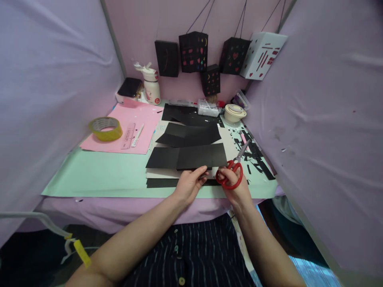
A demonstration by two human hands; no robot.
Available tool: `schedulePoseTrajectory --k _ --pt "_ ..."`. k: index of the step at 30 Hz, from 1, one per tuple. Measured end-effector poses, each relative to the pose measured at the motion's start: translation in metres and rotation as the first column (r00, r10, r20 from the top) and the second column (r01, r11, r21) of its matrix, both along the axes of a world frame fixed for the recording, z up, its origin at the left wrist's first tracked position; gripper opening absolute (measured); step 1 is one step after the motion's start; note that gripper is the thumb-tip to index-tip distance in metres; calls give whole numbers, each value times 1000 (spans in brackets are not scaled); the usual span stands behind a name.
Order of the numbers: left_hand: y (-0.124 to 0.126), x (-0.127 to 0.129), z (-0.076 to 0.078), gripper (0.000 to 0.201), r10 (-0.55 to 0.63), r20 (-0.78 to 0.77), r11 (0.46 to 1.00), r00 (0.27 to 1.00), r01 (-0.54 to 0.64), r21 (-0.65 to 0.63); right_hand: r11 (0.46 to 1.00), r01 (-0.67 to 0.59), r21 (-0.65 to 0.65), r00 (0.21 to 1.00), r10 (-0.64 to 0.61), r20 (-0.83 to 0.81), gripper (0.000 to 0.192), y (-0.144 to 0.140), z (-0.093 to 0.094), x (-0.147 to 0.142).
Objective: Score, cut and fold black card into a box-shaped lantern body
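Note:
My left hand (191,184) pinches the lower edge of a creased black paper sheet (200,155), thumb on top. In my right hand (235,185) is a pair of scissors (229,175) with red handles, its blades pointing up and away to the right. The right fingers are also close to the sheet's right corner; whether they grip it I cannot tell. Behind it lies another folded black sheet (188,134), and white paper (164,173) shows underneath. Farther back more black paper (179,113) rests on the table.
Left are a tape roll (106,128), a clear ruler (128,136) and a white pen-like tool (137,135) on pink paper (140,115). Black scraps (257,155) litter the right. A bottle (152,85) and cream bowl (235,114) stand behind; box-shaped paper lanterns (194,52) hang above.

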State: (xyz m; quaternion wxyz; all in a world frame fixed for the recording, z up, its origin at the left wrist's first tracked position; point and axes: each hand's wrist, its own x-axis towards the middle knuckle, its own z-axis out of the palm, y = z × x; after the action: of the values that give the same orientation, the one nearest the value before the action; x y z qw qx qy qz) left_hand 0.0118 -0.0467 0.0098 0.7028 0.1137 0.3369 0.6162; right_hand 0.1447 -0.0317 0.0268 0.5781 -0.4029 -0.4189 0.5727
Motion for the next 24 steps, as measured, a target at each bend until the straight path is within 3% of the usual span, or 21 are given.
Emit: schedulePoseTrajectory --k 8,14,20,24 --pt "1 0 0 25 11 -9 1000 1000 -11 -4 991 134 20 990 -134 51 28 2 1 6" --pt "-4 -1 1 23 -20 9 1000 1000 20 15 990 94 102 979 -111 169 27 12 7 13" --pt "-16 -35 2 22 104 63 994 993 -105 6 987 128 97 983 -139 121 24 30 10 39" --pt "-13 -55 7 23 20 17 994 1000 -18 -112 996 57 74 986 -68 152 27 34 9 56"
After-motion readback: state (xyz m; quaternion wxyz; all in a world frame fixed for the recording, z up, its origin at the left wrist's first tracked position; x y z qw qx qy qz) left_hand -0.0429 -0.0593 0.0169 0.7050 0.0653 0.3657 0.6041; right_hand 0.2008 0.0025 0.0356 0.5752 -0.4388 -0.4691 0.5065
